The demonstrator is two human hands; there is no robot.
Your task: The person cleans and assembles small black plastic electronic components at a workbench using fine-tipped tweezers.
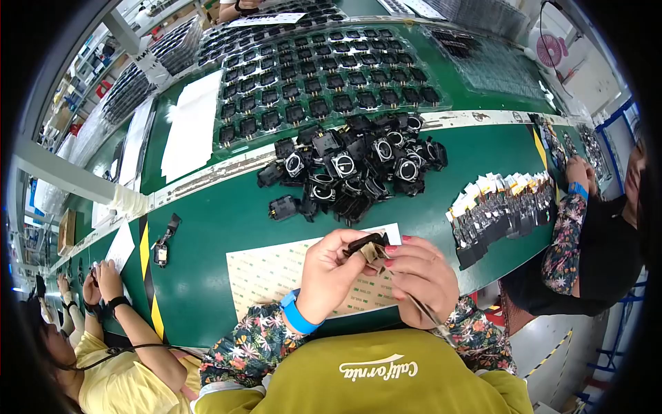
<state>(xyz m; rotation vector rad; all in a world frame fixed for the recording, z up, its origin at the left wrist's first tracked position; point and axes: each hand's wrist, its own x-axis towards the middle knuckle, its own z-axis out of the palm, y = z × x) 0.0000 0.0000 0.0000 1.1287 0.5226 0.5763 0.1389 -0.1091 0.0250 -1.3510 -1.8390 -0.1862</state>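
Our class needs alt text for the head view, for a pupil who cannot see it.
A person's left hand holds a small dark part, the right hand a thin tool, above a pale sheet; beyond, black parts lie heaped on a green table.

Green-topped workbench [200,228] spans the view, crossed by a white rail [476,119] with worn, chipped paint. Black-and-yellow hazard tape [156,319] marks the bench at 8 o'clock. Pale metal beam [62,168] stands at 9 to 10 o'clock; stocked shelving [83,77] at 10. Pink fan [550,50] at 2 o'clock. Blue metal framework [603,359] and grey floor [538,379] at 4. Lighting bright.
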